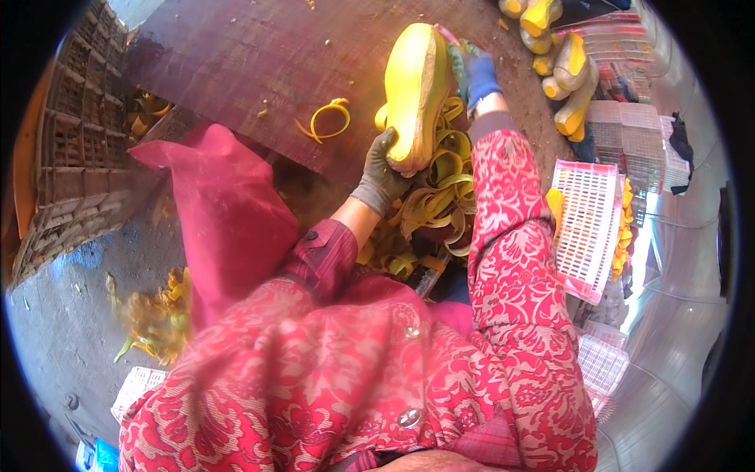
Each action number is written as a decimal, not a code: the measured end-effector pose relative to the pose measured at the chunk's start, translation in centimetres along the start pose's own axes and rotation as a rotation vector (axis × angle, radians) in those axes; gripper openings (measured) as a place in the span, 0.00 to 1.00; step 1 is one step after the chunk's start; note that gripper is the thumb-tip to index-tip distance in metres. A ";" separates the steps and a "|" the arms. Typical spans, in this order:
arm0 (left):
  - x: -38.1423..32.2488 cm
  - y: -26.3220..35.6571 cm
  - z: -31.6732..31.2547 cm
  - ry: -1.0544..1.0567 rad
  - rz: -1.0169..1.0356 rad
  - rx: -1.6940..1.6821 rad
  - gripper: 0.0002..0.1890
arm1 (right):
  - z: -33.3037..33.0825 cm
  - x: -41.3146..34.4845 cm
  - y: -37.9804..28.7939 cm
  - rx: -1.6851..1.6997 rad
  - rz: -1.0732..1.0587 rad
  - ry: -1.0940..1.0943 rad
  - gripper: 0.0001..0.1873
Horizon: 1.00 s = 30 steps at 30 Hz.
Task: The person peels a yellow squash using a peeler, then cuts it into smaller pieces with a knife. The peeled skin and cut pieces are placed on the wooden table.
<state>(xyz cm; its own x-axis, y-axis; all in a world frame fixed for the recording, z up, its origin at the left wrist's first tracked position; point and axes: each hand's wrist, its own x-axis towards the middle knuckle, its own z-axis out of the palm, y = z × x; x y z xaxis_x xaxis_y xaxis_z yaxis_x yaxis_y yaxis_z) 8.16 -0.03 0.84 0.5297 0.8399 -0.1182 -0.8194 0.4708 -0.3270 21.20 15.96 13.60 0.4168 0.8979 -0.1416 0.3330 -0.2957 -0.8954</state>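
My left hand (383, 171), in a grey-green glove, grips the lower end of a butternut squash (416, 88). Much of its skin is off, showing bright yellow flesh, while a tan strip of rind runs down its length. The squash stands tilted, its broad end away from me. Beside that far end, my right hand (475, 74), in a blue and green glove, is closed on a peeler (446, 34); only a pink part of it shows, the rest is hidden. Long curled peelings (442, 183) heap up beneath the squash, between my forearms. One loose peel curl (330, 118) lies on the reddish board (236, 65).
Several partly peeled squashes (569, 82) lie at the upper right. A white and pink plastic crate (587, 230) stands right of my arm. At the left is a brown slatted crate (76, 135). Peel scraps (159, 318) litter the grey floor (65, 318).
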 end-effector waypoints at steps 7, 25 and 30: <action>0.1 -0.1 -0.2 0.026 -0.067 -0.135 0.32 | -2.1 -17.8 5.2 0.163 -0.239 -0.363 0.23; 0.4 0.3 0.1 -0.076 0.017 -0.053 0.35 | 1.1 -6.5 1.9 -0.013 -0.297 -0.202 0.17; 0.4 0.5 -0.1 -0.062 -0.051 -0.061 0.31 | -3.1 -21.3 4.6 0.168 -0.071 -0.252 0.21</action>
<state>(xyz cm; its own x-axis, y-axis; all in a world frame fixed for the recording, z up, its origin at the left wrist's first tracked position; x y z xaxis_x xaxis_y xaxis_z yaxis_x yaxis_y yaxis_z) 8.00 0.45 0.52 0.5547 0.8310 -0.0425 -0.7758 0.4980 -0.3876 16.47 -5.58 13.81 0.1675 0.9732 -0.1576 0.2006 -0.1901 -0.9610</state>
